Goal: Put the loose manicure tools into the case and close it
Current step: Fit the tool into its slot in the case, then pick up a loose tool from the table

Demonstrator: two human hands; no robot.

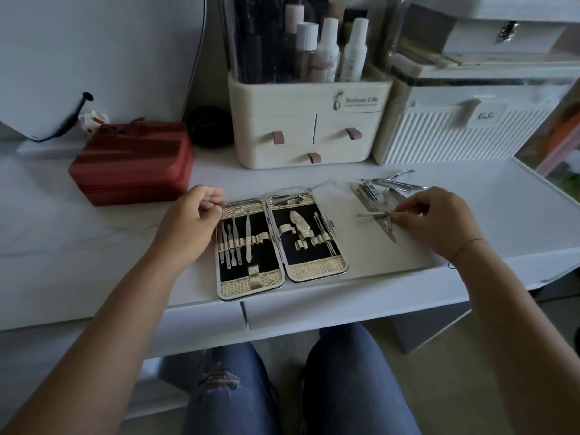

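Observation:
The manicure case [317, 266] lies open flat on the white table, gold-trimmed with black lining, several steel tools strapped in both halves. A pile of loose steel tools [381, 188] lies to its right. My right hand [439, 221] rests at the pile's near edge, fingertips pinched on a thin steel tool [373, 216] that still lies on the table. My left hand [188, 224] sits against the case's left edge, fingers curled with nothing visible in them.
A red zipped case [131, 161] stands at the left. A cream cosmetics organizer [309, 120] with bottles and a white ribbed box [464, 133] line the back. The table's front edge [282, 306] runs just below the case, my knees under it.

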